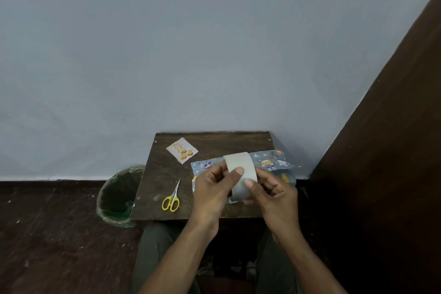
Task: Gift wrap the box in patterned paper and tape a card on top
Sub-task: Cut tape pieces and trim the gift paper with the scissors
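1. The box wrapped in blue cartoon-patterned paper (269, 162) lies on the small dark wooden table (210, 141), partly hidden behind both hands; its right-hand flap sticks out loose.
2. The wide roll of pale tape (239, 167) is held above it: the left hand (211, 188) grips one side, the right hand (272, 194) the other, thumbs pressed on the band.
3. The paper looks thin and easily torn; best handled by its folded edges.
4. The white birthday card with gold balloons (182, 150) and the yellow-handled scissors (172, 199) lie apart to the left.

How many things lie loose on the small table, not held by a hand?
3. The card at the far left, the scissors at the near left, and the patterned paper on the right, partly behind both hands. More may be hidden under the hands.
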